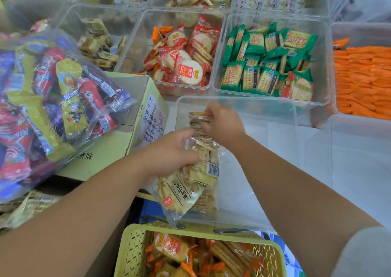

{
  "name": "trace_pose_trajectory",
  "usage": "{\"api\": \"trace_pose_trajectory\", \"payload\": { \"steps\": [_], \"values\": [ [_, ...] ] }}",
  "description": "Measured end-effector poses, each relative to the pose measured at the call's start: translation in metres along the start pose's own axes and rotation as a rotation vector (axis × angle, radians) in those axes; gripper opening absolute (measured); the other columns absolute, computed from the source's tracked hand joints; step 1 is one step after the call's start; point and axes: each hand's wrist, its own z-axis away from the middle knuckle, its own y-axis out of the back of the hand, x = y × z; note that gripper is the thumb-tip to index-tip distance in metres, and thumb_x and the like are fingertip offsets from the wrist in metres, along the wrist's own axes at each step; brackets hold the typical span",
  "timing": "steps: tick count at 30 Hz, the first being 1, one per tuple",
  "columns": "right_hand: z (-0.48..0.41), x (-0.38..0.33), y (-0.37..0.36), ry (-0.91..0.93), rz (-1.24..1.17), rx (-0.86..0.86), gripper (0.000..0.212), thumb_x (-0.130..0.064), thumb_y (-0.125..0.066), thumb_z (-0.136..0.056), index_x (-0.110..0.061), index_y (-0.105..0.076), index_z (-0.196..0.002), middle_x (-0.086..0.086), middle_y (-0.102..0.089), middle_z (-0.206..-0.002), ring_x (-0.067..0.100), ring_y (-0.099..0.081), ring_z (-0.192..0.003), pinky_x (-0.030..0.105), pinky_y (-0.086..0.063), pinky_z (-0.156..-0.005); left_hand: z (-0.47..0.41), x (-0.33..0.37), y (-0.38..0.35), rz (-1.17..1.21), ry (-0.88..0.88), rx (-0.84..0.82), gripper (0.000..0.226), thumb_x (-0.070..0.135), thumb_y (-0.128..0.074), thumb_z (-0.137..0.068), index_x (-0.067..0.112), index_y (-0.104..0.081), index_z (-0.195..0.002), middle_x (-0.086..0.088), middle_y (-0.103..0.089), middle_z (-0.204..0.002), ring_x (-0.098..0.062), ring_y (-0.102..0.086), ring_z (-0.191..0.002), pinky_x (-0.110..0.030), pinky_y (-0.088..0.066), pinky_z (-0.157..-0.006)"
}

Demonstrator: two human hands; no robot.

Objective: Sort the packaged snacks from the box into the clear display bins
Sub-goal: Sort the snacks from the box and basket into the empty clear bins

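At the far left a clear bag of mixed snacks point(48, 99), with red, yellow and purple wrappers, rests on top of a pale yellow cardboard box point(118, 141) printed with blue characters. Just right of the box, the left hand point(169, 149) is clenched around the upper part of a clear outer bag of round crackers point(188, 183); the bag hangs down from that grip, its lower end just above the rim of a yellow perforated basket point(135, 240) that holds orange and clear snack packs. The right hand point(222, 124) sits just beyond and right of the left one, at the open top of the same bag, its fingers pinched on a small cracker pack point(200, 116) that is partly out of the bag. Both hands and the bag are over an empty clear bin point(275, 116) that stands nearest the person, the small pack lying inside its left rim.

Behind it, left to right, stand a clear bin of beige packs point(97, 46), a bin of red-wrapped round crackers point(184, 54), a bin of green-wrapped square crackers point(270, 61), and at the far right a bin of orange packs point(361, 80). More clear bins line the back row, their contents blurred.
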Motion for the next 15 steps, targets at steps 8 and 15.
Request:
{"api": "trace_pose_trajectory", "payload": {
  "steps": [8, 15],
  "values": [
    [0.014, 0.013, -0.016, -0.416, -0.697, 0.202, 0.031, -0.05, -0.072, -0.085, -0.022, -0.07, -0.1, -0.009, -0.07, -0.094, 0.01, -0.066, -0.091, 0.034, -0.055, -0.084, 0.042, -0.048, -0.01, 0.778, 0.09, 0.37, 0.068, 0.019, -0.065, -0.066, 0.026, -0.062, -0.134, -0.013, -0.077, -0.11, -0.031, -0.077, -0.09, -0.038, -0.059, -0.066],
    [0.004, 0.005, -0.02, -0.758, -0.9, 0.014, 0.056, -0.067, -0.085, -0.06, -0.019, -0.066, -0.082, -0.005, -0.07, -0.08, 0.01, -0.064, -0.073, 0.023, -0.041, -0.052, 0.049, -0.06, -0.027, 0.754, 0.22, 0.222, 0.061, 0.013, -0.071, -0.072, 0.025, -0.062, -0.131, -0.01, -0.08, -0.102, -0.027, -0.077, -0.087, -0.039, -0.062, -0.075]
  ]
}}
